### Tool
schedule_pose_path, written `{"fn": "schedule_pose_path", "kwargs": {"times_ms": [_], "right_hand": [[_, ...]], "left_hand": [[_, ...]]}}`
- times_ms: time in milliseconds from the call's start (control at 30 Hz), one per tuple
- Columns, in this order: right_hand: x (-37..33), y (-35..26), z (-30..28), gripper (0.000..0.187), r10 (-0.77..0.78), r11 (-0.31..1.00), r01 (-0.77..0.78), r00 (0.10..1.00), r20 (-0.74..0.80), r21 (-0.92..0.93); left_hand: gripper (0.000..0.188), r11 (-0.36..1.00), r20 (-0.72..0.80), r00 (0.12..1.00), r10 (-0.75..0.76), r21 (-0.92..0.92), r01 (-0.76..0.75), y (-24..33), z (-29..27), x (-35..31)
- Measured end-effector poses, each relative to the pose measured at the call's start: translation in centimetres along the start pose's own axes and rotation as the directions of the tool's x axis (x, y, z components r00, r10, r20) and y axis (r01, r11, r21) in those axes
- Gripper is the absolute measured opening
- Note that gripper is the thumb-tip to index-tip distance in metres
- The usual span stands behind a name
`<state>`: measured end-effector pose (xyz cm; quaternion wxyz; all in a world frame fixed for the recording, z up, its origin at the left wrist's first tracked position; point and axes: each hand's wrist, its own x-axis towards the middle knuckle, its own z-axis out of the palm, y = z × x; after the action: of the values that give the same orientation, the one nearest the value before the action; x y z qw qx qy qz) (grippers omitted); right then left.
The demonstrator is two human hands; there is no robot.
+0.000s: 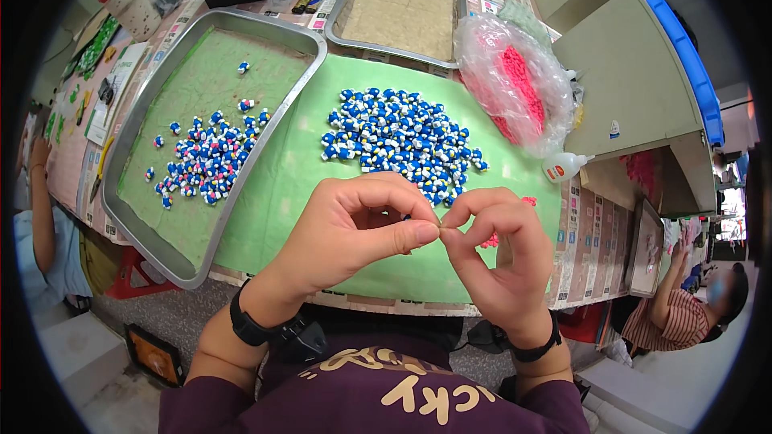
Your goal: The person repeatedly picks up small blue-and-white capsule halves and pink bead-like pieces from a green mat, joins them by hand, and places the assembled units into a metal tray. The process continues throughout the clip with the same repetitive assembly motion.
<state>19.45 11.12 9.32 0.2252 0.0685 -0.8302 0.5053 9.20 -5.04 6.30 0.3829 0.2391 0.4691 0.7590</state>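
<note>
Small blue-and-white pieces [394, 133] lay heaped loosely on a green sheet [273, 249], at 11 o'clock from the two meeting hands. Rounded, with touches of yellow, they looked light, firm and probably smooth enough to roll; a fingertip pinch on opposite sides of the body would likely suit each one, kept gentle in case the small parts were fragile.

The left hand [346, 221] had thumb and forefinger pinched together, the other fingers curled, with a dark-blue glimpse among them. The right hand [507, 261] pinched likewise, its tips meeting the left's. Whatever lay between the tips was too small to make out.

Pink bits [490, 240] lay just beside the right hand, at 3 to 4 o'clock from the fingertips. At 10 o'clock, a metal tray [261, 162] held more blue-and-white pieces, some showing pink. At 1 o'clock sat a clear plastic bag [482, 56] of pink material; at 2 o'clock, a white squeeze bottle [565, 166]. Beyond the heap, at 12 o'clock, stood a second tray [398, 12]. A masked co-worker in stripes [651, 325] sat at 4 o'clock.
</note>
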Motion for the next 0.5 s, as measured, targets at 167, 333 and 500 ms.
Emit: {"fn": "schedule_pose_path", "kwargs": {"times_ms": [167, 333, 500], "right_hand": [[-0.1, 1.2, -1.4, 0.029, 0.013, 1.0, -0.01, 0.993, -0.118, 0.027], [-0.3, 2.5, -4.9, 0.025, 0.104, 0.991, -0.123, 0.956, -0.274, -0.053], [-0.2, 6.7, -6.4, 0.014, 0.197, 0.924, -0.226, 0.973, -0.123, -0.309]], "left_hand": [[0.008, 0.98, -0.115, 0.989, 0.091, 0.185, -0.069, 0.7, -1.5, -0.1], [0.017, 0.946, -0.374, 0.893, 0.251, 0.289, -0.145, 2.4, -5.3, -1.0], [0.023, 0.951, -0.383, 0.9, 0.206, 0.297, -0.091, 1.8, -5.0, -1.7]]}}
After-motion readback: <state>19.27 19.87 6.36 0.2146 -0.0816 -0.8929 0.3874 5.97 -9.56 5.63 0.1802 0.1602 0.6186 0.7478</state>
